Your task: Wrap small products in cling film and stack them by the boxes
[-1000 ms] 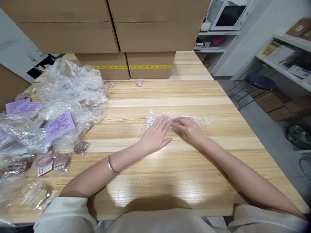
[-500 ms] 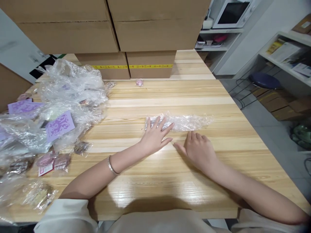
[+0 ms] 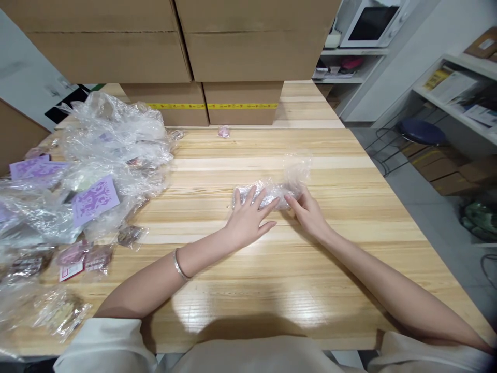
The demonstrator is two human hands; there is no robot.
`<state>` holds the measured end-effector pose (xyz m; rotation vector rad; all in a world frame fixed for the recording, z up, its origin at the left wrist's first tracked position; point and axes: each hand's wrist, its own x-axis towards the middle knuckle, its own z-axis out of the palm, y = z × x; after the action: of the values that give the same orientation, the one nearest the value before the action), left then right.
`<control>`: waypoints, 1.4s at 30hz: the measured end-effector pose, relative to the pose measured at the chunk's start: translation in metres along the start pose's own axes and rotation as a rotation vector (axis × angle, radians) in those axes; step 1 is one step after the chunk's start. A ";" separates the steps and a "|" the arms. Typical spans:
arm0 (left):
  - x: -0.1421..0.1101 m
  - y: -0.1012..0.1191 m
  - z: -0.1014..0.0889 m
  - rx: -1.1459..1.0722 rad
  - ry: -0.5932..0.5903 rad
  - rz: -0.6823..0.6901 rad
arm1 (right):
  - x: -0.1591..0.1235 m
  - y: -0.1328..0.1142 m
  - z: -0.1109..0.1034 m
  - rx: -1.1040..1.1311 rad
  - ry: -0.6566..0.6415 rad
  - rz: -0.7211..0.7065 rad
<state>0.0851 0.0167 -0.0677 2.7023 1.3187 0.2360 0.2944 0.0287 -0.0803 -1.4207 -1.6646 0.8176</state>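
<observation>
Table (image 3: 272,280): boxes (image 3: 248,54) standing far, bags (image 3: 112,124) lying left
Left hand (image 3: 247,220): resting fully spread on plastic wrapper (image 3: 277,188)
Right hand (image 3: 309,212): pinching its right end

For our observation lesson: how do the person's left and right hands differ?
The left hand rests spread, partly over the clear, crinkled plastic wrapping; the right hand is curled, pinching it. A silvery bracelet circles the left hand's arm; the right hand's arm shows none. Both hands touch the wrapping.
</observation>
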 end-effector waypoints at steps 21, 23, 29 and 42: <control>-0.012 -0.007 -0.005 0.314 0.394 0.376 | -0.007 -0.009 0.025 -0.660 -0.323 -0.580; -0.012 -0.015 -0.007 0.347 0.442 0.498 | -0.007 -0.013 0.027 -0.698 -0.325 -0.551; -0.006 -0.053 -0.020 0.196 0.158 0.410 | -0.004 -0.021 0.026 -0.725 -0.336 -0.523; -0.007 -0.092 -0.031 -0.375 0.105 0.361 | 0.015 -0.004 0.002 -0.619 -0.368 -0.692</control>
<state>0.0038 0.0689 -0.0541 2.5999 0.7042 0.6010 0.2901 0.0427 -0.0756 -0.9475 -2.6314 0.1620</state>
